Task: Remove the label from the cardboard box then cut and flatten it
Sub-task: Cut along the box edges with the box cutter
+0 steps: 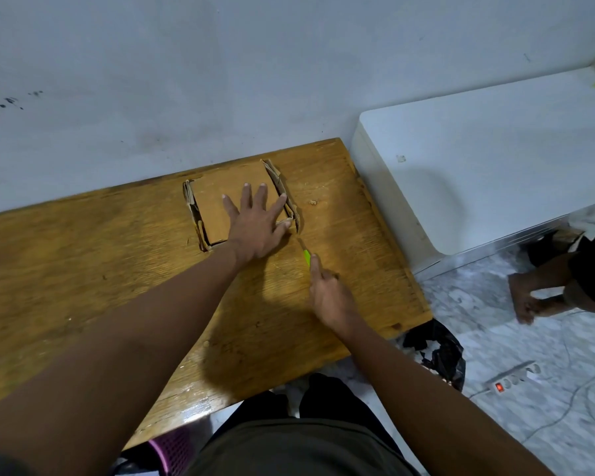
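Note:
A brown cardboard box [217,197] lies pressed flat near the far edge of the wooden table [83,269], its side flaps sticking out at left and right. My left hand [256,225] rests palm down on it with fingers spread. My right hand [327,293] grips a green-handled cutter [306,257]. The blade tip points at the box's near right corner, just short of it. No label is visible on the box's upper face.
A white cabinet top [495,166] stands right of the table. A black bin bag [437,355] with scraps sits below the table's right corner. A power strip [514,379] lies on the floor. Another person's feet [536,297] are at the right.

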